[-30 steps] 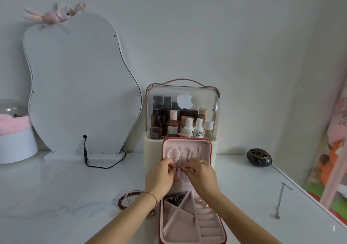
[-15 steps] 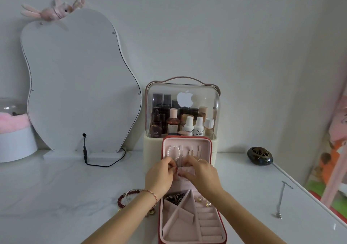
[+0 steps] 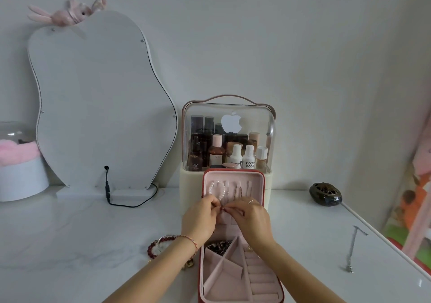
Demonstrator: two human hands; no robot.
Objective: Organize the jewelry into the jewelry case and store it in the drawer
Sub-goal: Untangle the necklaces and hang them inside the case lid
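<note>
Head view, bottom centre of the frame: red-shelled rectangular jewelry case with pale pink lining [image 3: 233, 279] lying open on the white marble-look tabletop [image 3: 81, 232], lid upright and leaning against the cream cosmetics organiser with a clear dome cover [image 3: 227, 139] behind it. Inside the lid, a white pearl bracelet [image 3: 218, 189] hanging from the left hooks, thin chains beside it. In the base, slanted dividers, ring rolls on the right, and a dark tangle of jewelry [image 3: 218, 246] in the upper left compartment. Left hand [image 3: 200, 221] and right hand [image 3: 253, 221] meeting at the foot of the lid, fingertips pinched narrow on something too small to make out. Dark red beaded bracelet [image 3: 158, 244] on the table just left of the case, partly behind the left wrist. Thin silver chain [image 3: 352, 249] well apart at lower right. Wavy white-framed mirror [image 3: 98, 97] at upper left.
</note>
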